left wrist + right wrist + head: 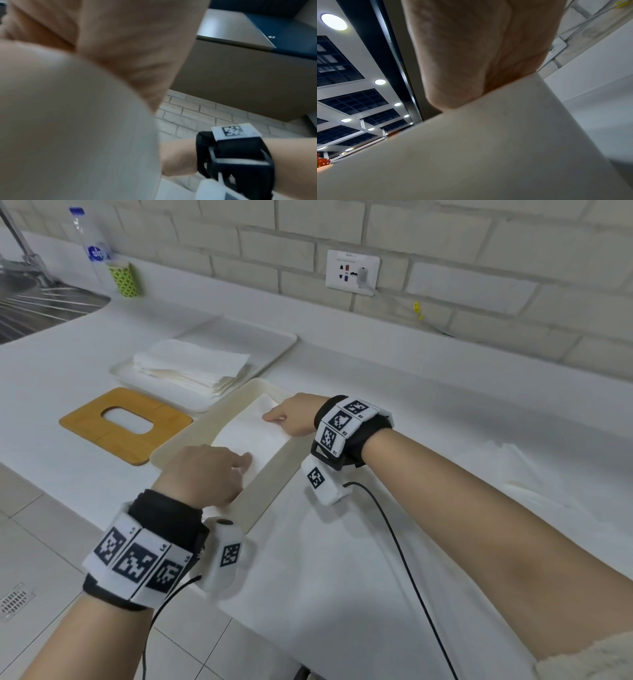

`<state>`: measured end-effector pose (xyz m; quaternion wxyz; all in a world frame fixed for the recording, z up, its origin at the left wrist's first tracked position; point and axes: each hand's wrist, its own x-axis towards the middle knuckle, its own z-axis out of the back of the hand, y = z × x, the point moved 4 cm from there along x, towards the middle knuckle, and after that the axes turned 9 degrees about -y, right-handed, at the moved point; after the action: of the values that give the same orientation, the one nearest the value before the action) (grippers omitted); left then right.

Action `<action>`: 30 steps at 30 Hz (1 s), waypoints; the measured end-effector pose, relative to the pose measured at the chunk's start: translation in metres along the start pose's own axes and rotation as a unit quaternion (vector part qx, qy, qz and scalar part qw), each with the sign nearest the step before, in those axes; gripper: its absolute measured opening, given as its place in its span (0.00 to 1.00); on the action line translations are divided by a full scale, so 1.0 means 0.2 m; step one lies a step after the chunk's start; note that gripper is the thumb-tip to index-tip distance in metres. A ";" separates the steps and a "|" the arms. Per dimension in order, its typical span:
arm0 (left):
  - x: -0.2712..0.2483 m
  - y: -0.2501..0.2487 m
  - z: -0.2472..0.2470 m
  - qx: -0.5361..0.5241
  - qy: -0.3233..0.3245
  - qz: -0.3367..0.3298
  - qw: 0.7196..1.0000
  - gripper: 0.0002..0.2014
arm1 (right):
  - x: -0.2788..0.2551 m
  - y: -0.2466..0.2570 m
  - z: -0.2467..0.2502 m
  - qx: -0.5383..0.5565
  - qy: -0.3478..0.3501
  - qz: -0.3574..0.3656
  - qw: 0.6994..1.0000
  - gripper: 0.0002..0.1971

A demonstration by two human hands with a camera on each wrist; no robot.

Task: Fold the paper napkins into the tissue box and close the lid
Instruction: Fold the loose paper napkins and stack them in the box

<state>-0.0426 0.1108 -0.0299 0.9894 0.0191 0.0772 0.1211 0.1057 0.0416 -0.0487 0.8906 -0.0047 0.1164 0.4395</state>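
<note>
1. Head view alone lays out the counter [359, 392]: the open cream tissue box [270, 474] at centre, a folded napkin [253, 436] lying inside it, the wooden lid [126, 424] with its oval slot off at 9 o'clock of the box, and a napkin stack [191, 368] on a white tray [270, 344] at 11 o'clock.
2. Wrist views show only palms close up against the box wall; the left wrist view also catches the right hand's strapped wrist.
3. Left hand [202, 474] reaches into the near end of the box, fingers extended and pressing flat on the napkin.
4. Right hand [296, 414] comes in from 3 o'clock at the far end, thumb lying on the napkin; its other fingers are hidden, so I cannot tell their grip.
5. A water bottle [87, 237] at 10 o'clock, beside a green cup [124, 279], carries a blue label; the lettering is too blurred to read.
</note>
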 end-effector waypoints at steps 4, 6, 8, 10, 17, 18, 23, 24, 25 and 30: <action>-0.03 -0.01 0.01 -0.078 -0.010 0.018 0.997 0.19 | -0.08 -0.03 0.05 0.083 -0.067 0.001 0.994 0.16; -0.06 -0.01 0.04 -0.166 -0.048 0.057 0.983 0.16 | -0.19 -0.10 0.08 0.095 -0.128 -0.003 0.987 0.13; -0.11 -0.04 0.08 -0.251 -0.130 0.075 0.956 0.15 | -0.35 -0.20 0.08 0.090 -0.157 -0.022 0.983 0.13; -0.16 -0.15 0.13 -0.307 -0.225 0.036 0.924 0.13 | -0.54 -0.29 0.05 0.083 -0.146 -0.055 0.984 0.12; -0.10 -0.62 0.04 -0.411 -0.183 -0.101 0.888 0.05 | -1.11 -0.48 -0.23 -0.008 0.042 -0.202 0.978 0.18; -0.08 -0.68 0.01 -0.408 -0.165 -0.116 0.890 0.05 | -1.17 -0.49 -0.29 -0.015 0.074 -0.219 0.973 0.21; 0.01 -0.90 -0.12 -0.367 -0.072 -0.172 0.911 0.05 | -1.31 -0.49 -0.44 -0.030 0.080 -0.239 0.967 0.32; 0.02 -0.93 -0.14 -0.348 -0.051 -0.185 0.917 0.07 | -1.32 -0.49 -0.45 -0.025 0.063 -0.239 0.969 0.32; 0.02 -0.97 -0.16 -0.321 -0.025 -0.199 0.926 0.10 | -1.33 -0.48 -0.45 -0.020 0.048 -0.241 0.969 0.32; 0.05 -1.11 -0.23 -0.203 0.095 -0.217 0.950 0.26 | -1.30 -0.46 -0.47 -0.037 0.004 -0.253 0.967 0.29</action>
<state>0.0128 -0.1012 -0.0886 0.9628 -0.2112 0.1471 -0.0826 0.0050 -0.2289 -0.0942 0.9716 -0.0683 0.0983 0.2043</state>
